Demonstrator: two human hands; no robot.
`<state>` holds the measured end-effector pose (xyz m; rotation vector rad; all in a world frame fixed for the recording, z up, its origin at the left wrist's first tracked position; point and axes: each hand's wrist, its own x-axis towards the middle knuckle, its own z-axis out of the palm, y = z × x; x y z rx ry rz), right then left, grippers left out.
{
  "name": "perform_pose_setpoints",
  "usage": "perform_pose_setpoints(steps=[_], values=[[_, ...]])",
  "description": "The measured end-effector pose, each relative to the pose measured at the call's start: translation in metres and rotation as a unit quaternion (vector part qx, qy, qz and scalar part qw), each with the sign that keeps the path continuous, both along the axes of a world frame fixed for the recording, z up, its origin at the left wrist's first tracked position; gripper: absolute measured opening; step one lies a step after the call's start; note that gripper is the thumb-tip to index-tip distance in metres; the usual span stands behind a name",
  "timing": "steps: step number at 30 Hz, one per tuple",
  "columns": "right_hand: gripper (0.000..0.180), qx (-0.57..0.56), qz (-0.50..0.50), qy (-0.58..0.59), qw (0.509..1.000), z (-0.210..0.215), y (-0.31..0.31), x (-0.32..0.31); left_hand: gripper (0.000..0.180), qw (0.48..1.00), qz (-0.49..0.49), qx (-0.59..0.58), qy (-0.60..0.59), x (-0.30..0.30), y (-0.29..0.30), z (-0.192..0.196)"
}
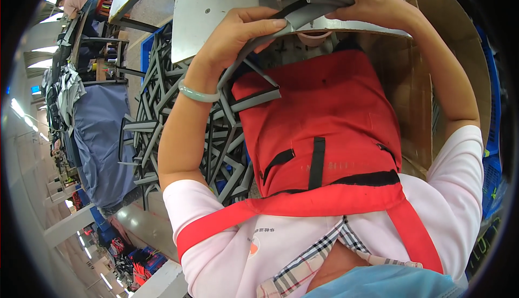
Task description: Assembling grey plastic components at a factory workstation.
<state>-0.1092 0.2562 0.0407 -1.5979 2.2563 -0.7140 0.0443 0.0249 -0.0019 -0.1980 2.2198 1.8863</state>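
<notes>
At the near edge of the metal worktable, a grey strip with a black band (314,14) lies between my two hands. My left hand (238,34) is closed around its left part, thumb pressed along the top. My right hand (373,2) curls over the strip's right part, and its fingertips are partly hidden at the upper edge. Another bent grey strip (257,100) hangs below my left wrist, against the red apron (324,109). Whether it joins the held strip, I cannot tell.
A large heap of bent grey and black strips (216,160) fills the space by my left arm. The pale metal worktable (203,14) is ahead. An open cardboard box (459,44) stands at right, beside blue crates (492,176). Far left, a person in pink (77,0) bends over a bench.
</notes>
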Motion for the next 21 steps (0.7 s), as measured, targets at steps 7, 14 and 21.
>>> perform_pose_setpoints(steps=[7,14,21], values=[[0.049,0.036,0.026,-0.023,0.999,0.016,0.009,0.011,0.027,0.995,0.051,-0.052,0.064,0.024,0.019,0.015],[0.04,0.123,0.018,-0.265,0.956,0.009,0.019,0.005,0.026,0.995,0.032,0.053,0.083,0.034,0.03,0.016],[0.029,-0.213,-0.099,-0.22,0.947,0.021,0.079,0.013,0.03,0.998,0.027,0.03,0.053,0.025,0.048,0.004]])
